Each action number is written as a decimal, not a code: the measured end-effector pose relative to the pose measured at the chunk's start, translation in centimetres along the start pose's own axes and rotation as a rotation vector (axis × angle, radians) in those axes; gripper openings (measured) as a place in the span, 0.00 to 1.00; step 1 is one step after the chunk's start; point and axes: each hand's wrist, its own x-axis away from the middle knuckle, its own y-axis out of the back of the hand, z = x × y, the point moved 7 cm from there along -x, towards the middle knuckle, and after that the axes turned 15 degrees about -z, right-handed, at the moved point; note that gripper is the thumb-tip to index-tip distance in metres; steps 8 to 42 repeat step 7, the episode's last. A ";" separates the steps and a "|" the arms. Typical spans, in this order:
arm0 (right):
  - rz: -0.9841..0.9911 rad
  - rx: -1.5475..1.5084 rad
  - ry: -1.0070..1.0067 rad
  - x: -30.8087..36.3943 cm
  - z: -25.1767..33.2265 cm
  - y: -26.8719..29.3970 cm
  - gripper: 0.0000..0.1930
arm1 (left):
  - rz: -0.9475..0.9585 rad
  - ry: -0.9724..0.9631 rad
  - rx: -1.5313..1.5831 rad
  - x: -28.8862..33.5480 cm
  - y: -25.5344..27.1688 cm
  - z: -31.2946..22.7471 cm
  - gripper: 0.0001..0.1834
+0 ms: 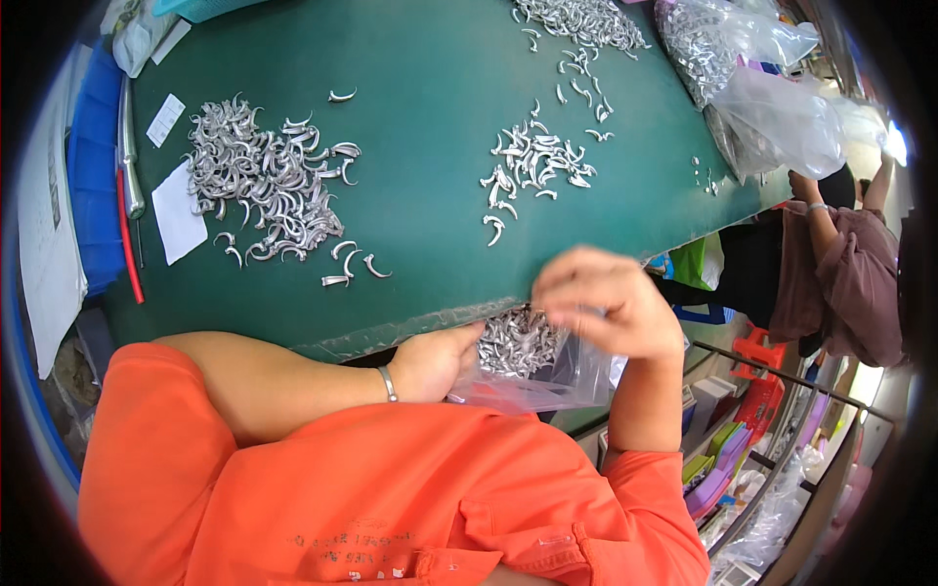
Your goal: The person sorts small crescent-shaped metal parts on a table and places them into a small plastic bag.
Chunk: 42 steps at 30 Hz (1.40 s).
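A clear plastic bag [576, 383] full of small curved silver metal pieces [518, 344] is at the table's near edge, against my body. My left hand [433, 361] grips the bag's left side, thumb along its mouth. Over the right side of the opening, my right hand [611, 298] has its fingers curled in toward the thumb; what they hold, if anything, is hidden. On the green table lies a small group of the same hooked pieces [535, 158], just beyond my right hand. A larger heap of hooked pieces [269, 181] lies to the left.
More pieces [581, 21] lie at the far edge, near filled plastic bags [772, 107] at the far right. Paper slips [180, 215], a blue bin [98, 176] and a red-handled tool [130, 239] line the left side. Another person [840, 264] stands at right, beside a cluttered rack [782, 430].
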 end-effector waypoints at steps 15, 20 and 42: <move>-0.125 0.237 0.094 -2.5 -2.0 0.4 0.21 | 0.021 0.023 0.053 0.2 -0.5 -0.3 0.24; -0.125 0.237 0.094 -2.5 -2.0 0.4 0.21 | 0.021 0.023 0.053 0.2 -0.5 -0.3 0.24; -0.125 0.237 0.094 -2.5 -2.0 0.4 0.21 | 0.021 0.023 0.053 0.2 -0.5 -0.3 0.24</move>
